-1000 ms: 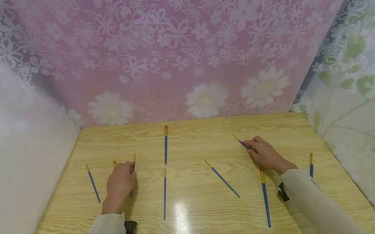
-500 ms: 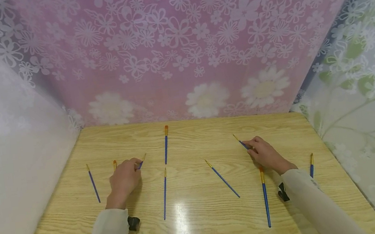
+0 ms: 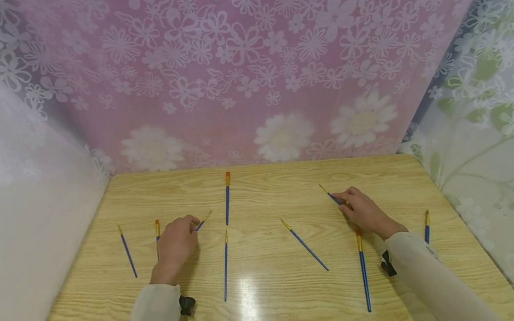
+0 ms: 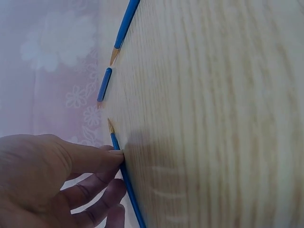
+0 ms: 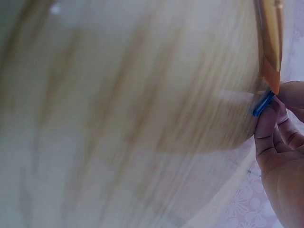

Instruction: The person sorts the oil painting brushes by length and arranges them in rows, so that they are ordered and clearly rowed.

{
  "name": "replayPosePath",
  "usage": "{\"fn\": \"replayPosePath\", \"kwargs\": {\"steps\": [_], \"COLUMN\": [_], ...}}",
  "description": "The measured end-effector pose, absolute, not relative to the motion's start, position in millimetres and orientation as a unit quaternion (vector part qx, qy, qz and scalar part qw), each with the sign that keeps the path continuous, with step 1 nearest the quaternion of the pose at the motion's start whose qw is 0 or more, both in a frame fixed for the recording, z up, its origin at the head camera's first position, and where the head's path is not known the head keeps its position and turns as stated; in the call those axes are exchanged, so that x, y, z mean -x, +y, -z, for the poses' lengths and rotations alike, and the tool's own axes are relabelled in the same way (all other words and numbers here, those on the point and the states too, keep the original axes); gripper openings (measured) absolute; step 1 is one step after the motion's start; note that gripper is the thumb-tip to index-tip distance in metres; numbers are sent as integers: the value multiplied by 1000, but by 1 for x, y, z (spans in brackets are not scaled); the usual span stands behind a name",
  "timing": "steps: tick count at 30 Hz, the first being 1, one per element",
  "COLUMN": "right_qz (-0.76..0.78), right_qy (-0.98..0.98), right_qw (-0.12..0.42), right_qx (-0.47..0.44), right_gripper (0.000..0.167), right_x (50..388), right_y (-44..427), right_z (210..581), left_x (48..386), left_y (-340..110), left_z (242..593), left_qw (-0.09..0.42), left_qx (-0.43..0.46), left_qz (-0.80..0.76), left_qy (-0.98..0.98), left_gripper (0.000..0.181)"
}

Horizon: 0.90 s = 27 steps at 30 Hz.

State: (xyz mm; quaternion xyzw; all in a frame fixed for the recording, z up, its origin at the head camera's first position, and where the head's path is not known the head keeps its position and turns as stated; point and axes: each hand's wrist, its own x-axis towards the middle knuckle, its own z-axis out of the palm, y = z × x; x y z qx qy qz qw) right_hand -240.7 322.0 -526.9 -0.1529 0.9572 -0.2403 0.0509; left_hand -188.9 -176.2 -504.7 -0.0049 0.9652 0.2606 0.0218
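My left hand (image 3: 178, 245) pinches a thin blue paintbrush (image 3: 204, 220) between thumb and fingers, its bristles pointing to the far right. In the left wrist view that same thin paintbrush (image 4: 129, 185) slants along the fingertips, close to the tabletop. My right hand (image 3: 364, 211) pinches another thin paintbrush (image 3: 330, 195), tip towards the far left, its handle end mostly hidden by the hand in the head view. A wide flat paintbrush (image 3: 363, 270) lies just below the right hand. Left of the left hand, a flat paintbrush (image 3: 157, 229) is partly covered by it.
Other paintbrushes lie on the wood-grain table (image 3: 280, 313): a flat paintbrush (image 3: 227, 201) at the back, a thin paintbrush (image 3: 225, 266) below it, a slanted paintbrush (image 3: 305, 244), a far-left paintbrush (image 3: 127, 251), and a paintbrush (image 3: 427, 225) partly behind the right sleeve. Floral cloth (image 3: 245, 65) hangs behind.
My left hand has moved a little right, and the thin paintbrush in it has swung from near upright to slanting right. More of the flat paintbrush beside it shows. The right hand has stayed still.
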Motion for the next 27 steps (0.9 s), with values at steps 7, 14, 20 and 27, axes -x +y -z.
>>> {"fn": "replayPosePath", "kwargs": {"steps": [7,14,20,27], "right_qz": [238,243,243,247], "right_qy": [958,956,956,956], "right_qw": [51,50,52,55], "right_qx": [151,155,152,149], "right_gripper": [44,44,44,44], "right_x": [241,242,241,240], "right_y": [322,324,324,323], "right_z": [527,529,529,529], "left_x": [188,187,188,188], "left_y": [-174,-171,-174,-177], "left_z": [506,509,516,511], "left_qw": [15,-15,-32,-26], "left_qx": [-11,-26,-44,-53], "left_qz": [-251,-238,-233,-237], "left_qy": [968,971,971,970], "left_gripper": [27,22,19,19]}}
